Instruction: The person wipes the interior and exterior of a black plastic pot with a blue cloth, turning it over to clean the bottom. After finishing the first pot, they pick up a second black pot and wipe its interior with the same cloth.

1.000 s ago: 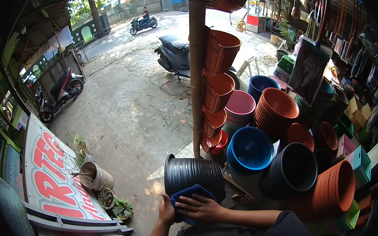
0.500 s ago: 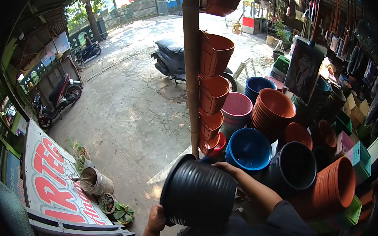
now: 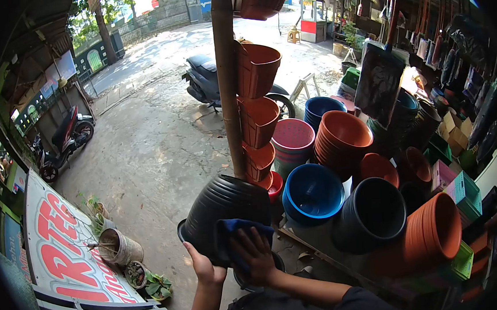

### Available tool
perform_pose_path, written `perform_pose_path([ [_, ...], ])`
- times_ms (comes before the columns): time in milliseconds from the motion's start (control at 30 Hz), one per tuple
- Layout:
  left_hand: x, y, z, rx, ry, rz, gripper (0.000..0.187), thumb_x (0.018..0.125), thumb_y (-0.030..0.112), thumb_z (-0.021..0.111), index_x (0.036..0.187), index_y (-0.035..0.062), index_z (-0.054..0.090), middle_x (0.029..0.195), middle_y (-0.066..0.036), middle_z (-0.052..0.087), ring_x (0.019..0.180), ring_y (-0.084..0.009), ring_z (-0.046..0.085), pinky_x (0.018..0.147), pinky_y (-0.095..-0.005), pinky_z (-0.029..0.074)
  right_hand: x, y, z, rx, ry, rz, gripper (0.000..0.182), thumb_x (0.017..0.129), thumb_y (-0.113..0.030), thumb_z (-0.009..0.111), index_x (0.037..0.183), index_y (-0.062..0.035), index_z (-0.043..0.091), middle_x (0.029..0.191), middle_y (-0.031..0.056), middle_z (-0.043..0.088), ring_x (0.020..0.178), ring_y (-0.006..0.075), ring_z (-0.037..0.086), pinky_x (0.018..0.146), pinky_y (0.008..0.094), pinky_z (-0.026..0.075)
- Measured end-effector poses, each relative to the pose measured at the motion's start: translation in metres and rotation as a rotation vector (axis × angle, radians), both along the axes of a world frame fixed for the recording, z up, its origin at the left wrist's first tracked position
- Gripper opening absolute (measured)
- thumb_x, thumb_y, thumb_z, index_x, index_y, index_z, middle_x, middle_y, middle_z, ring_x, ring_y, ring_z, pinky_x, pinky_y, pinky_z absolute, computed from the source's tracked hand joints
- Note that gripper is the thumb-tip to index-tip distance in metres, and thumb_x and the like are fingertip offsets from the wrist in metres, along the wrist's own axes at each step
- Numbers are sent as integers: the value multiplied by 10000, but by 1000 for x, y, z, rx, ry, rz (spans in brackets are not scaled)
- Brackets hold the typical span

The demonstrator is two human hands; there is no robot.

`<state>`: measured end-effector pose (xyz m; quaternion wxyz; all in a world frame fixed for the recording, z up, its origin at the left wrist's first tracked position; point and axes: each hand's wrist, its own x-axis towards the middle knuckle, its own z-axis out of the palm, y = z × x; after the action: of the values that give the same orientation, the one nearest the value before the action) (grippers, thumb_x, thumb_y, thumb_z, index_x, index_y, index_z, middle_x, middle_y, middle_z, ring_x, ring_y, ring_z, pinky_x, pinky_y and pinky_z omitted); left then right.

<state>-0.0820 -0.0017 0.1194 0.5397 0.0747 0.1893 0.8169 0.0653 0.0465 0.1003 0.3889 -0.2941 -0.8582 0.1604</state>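
While the right hand [image 3: 257, 260] lies spread over a blue cloth [image 3: 229, 228] on the tilted black pot [image 3: 223, 200], the left hand [image 3: 207, 266] touches its lower edge, grip unclear. The pot is before a pole [image 3: 228, 99].

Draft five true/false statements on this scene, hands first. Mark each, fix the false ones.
1. The right hand lies on a dark-blue cloth against a ribbed black plastic pot. True.
2. The pot stands upright. False: it is tilted, with the left hand at its lower side.
3. A round blue plastic tub stands right of the brown bamboo pole. True.
4. Everything hung along the pole is green. False: terracotta-orange plastic planters hang there.
5. The dark motor scooter beyond the pole has no rider. True.
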Motion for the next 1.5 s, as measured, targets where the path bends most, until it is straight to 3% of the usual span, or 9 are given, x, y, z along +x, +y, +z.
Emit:
perform_pose_path([
  [200,26,-17,-21,-297,274,-88,570,1048,439,439,1396,-12,444,1342,-156,552,1187,-249,596,991,-384,511,-8,49,44,131,-514,377,842,711,-343,690,1489,-162,423,1565,86,382,1459,328,318,1184,508,212],
  [300,21,-33,-18,-451,610,-255,480,1012,316,577,1322,-45,515,1231,-150,631,1092,-237,646,943,-366,535,-2,102,49,-95,-600,423,695,852,-410,640,1473,-164,447,1506,143,440,1381,327,422,1134,470,323],
  [533,-1,-50,-29,-328,417,-239,528,992,294,601,1368,-53,469,1308,-192,594,1164,-311,614,1004,-448,503,86,202,-18,-2057,195,317,420,942,-358,541,1117,-8,692,1031,137,731,878,244,713,871,411,561],
  [733,17,-22,-36,-196,38,-206,604,1023,400,489,1414,-55,414,1378,-218,544,1242,-374,558,1076,-503,440,74,94,-74,-1546,1182,148,511,981,-334,401,1295,25,585,1204,168,670,1125,274,638,1021,396,482],
  [833,32,-8,-51,-180,-58,-187,591,1038,403,452,1412,-54,422,1386,-216,539,1253,-365,552,1088,-492,431,34,33,-72,-507,716,-490,600,929,-396,535,1376,5,518,1441,159,508,1337,338,459,1135,441,317],
  [933,47,-1,-54,-428,167,-109,472,1035,320,506,1332,-46,512,1275,-184,619,1156,-297,625,1028,-446,492,47,36,-26,103,-20,-348,666,856,-423,626,1411,-77,504,1512,147,424,1409,362,363,1159,511,241],
  [1100,54,-12,-44,-440,488,-199,429,985,226,622,1297,-56,533,1230,-162,639,1113,-269,642,985,-406,519,54,100,19,46,-354,-41,667,802,-400,682,1410,-175,525,1429,107,536,1340,388,461,1094,527,345],
  [1333,17,-36,-61,-368,427,-258,523,973,255,638,1359,-60,475,1306,-186,592,1167,-313,613,1008,-444,505,126,164,3,-1630,187,-146,281,886,-294,606,972,-37,681,861,75,677,718,173,655,659,324,530],
  [1500,7,-37,-68,-319,200,-279,506,1005,238,578,1368,-88,443,1322,-208,580,1182,-333,603,1012,-464,509,128,136,-79,-1452,654,-281,263,920,-223,541,921,-5,688,819,70,683,731,208,664,698,334,539],
])
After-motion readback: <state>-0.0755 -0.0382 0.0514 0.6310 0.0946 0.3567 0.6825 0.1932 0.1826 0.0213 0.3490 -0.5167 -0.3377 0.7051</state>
